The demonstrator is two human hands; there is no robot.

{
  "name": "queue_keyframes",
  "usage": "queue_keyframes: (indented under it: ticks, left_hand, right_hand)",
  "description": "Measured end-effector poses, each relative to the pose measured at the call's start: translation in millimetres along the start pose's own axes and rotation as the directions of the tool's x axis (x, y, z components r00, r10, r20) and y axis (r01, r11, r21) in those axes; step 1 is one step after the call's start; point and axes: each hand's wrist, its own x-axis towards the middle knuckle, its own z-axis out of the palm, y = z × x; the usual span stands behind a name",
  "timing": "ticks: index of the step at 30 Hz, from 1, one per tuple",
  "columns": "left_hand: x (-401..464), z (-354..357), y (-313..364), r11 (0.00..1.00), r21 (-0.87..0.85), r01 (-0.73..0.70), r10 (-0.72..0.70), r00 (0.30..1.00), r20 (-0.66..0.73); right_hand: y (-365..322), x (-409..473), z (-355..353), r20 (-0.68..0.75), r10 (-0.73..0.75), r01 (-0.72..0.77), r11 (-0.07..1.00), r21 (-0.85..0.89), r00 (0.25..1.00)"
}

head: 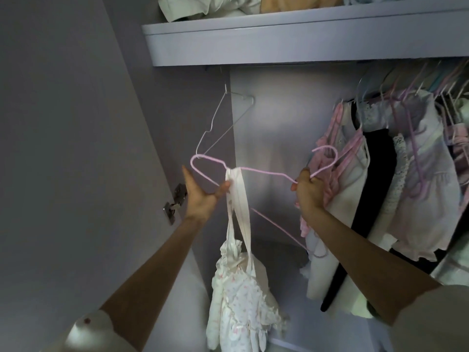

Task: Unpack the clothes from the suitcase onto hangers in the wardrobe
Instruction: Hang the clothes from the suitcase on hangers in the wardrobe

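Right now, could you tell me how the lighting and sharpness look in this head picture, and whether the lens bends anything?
Head view: dim, bluish light; a soft glare patch on the back panel; the shelf bows from wide-angle distortion; the pink hanger and both hands, left and right, read sharp; the hung clothes blur slightly at the right edge.

Both bare arms reach up and forward from the bottom corners of the view, elbows nearly straight; the left hand (200, 196) is raised with its palm turned inward, the fingers straight and pointing up, the thumb stretched out to the right with its tip pressed against what it holds; the right hand (307, 190) is a closed fist, back of the hand toward the camera, fingers curled tight round a thin wire; the two hands are well apart, at about the same height.
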Motion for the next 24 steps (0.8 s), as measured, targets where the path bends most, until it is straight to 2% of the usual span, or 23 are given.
queue_keyframes:
  ticks: [1, 3, 5, 7, 10, 13, 16, 18, 20, 21, 24]
  left_hand:
    - [-4, 5, -2, 0.998, -0.038, 0.05, -0.049, 0.998, 0.04]
    - [-9, 14, -6, 0.995, 0.024, 0.098, -0.1, 0.977, 0.187]
    - [-14, 25, -4, 0.988, 0.148, 0.053, -0.101, 0.936, 0.338]
    - [-15, 37, -3, 0.982, 0.189, -0.009, -0.069, 0.912, 0.403]
    - [-8, 46, -6, 0.976, 0.2, -0.086, 0.015, 0.943, 0.333]
    - [-6, 53, -9, 0.987, 0.146, -0.065, 0.019, 0.956, 0.292]
    - [-2, 58, -10, 0.991, 0.13, -0.022, -0.003, 0.982, 0.191]
    - [1, 58, -15, 0.986, 0.163, -0.023, 0.0, 0.99, 0.141]
    - [2, 57, -19, 0.978, 0.204, -0.039, 0.014, 0.992, 0.122]
    - [3, 56, -19, 0.978, 0.202, -0.042, 0.02, 0.993, 0.112]
    - [4, 58, -19, 0.986, 0.163, -0.03, 0.019, 0.997, 0.073]
  right_hand:
    - [-4, 1, 0, -0.012, -0.002, 0.003, 0.999, 0.046, 1.0]
    - [-17, 2, 2, -0.019, -0.017, 0.019, 0.994, 0.109, 1.0]
    - [-32, 3, 6, -0.004, -0.042, 0.042, 0.99, 0.136, 0.999]
    - [-45, 4, 10, 0.002, -0.041, 0.04, 0.982, 0.182, 0.999]
    - [-57, 4, 11, -0.012, -0.015, 0.018, 0.962, 0.273, 1.0]
    - [-58, 2, 11, 0.026, -0.028, 0.02, 0.96, 0.278, 0.999]
    - [-50, -4, 7, 0.135, -0.099, 0.067, 0.972, 0.225, 0.986]
    - [-38, -7, 1, 0.26, -0.191, 0.14, 0.969, 0.202, 0.946]
    - [-16, -7, -7, 0.353, -0.211, 0.16, 0.973, 0.168, 0.911]
    - [-2, -7, -11, 0.374, -0.183, 0.139, 0.98, 0.14, 0.909]
    - [58, -11, -23, 0.418, 0.013, -0.058, 0.994, 0.096, 0.908]
